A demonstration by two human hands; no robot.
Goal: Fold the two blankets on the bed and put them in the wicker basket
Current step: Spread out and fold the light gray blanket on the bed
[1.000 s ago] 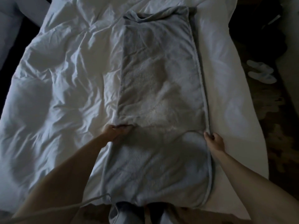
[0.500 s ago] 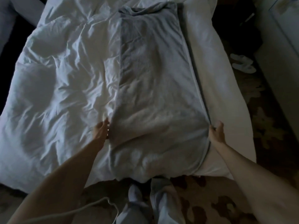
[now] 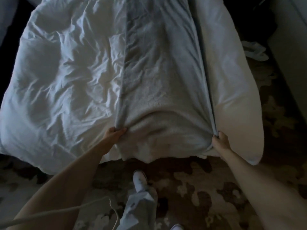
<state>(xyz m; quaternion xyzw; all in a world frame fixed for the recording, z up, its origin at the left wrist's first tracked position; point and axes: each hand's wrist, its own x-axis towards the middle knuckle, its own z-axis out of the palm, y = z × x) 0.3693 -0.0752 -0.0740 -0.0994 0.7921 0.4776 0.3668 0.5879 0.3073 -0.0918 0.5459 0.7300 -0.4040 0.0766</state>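
Observation:
A grey fleece blanket (image 3: 162,80) lies folded into a long strip down the right half of the bed, its near end hanging over the foot edge. My left hand (image 3: 114,131) grips the strip's left edge, bunching the cloth. On the right edge my right hand (image 3: 220,140) pinches a gathered fold. The blanket sags between both hands. No second blanket and no wicker basket are in view.
A crumpled white duvet (image 3: 63,80) covers the bed's left side, and a bare white sheet (image 3: 232,97) shows on the right. Patterned carpet (image 3: 191,180) lies below, with my legs (image 3: 141,205) at the bed's foot. White slippers (image 3: 254,50) sit on the floor at right.
I have stepped back from the bed. Both hands went from lying beside the blanket's edges to gripping them, and the near end has been pulled toward the foot edge.

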